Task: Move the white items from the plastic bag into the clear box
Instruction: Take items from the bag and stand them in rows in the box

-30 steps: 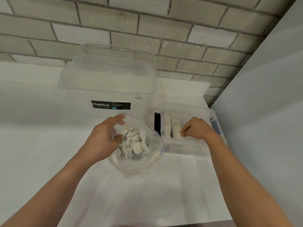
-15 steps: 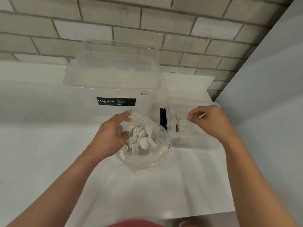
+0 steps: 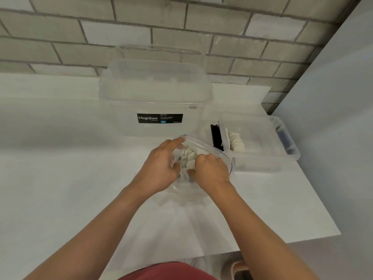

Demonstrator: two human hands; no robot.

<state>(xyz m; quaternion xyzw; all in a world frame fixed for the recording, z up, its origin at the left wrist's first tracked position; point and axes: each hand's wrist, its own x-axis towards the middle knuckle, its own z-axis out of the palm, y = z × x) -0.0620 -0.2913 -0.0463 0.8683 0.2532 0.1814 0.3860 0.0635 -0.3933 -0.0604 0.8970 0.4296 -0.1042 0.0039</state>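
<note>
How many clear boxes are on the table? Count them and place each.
2. The large lidded Megabox stands at the back of the table; the small clear box sits to its right, holding white items. A clear shape behind the Megabox may be another.

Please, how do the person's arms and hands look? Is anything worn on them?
The left forearm and the right forearm are bare as far as the picture shows, and no sleeve is visible. The left hand and the right hand wear no glove, and no watch, bracelet or ring can be seen. A red garment shows at the bottom edge.
</note>
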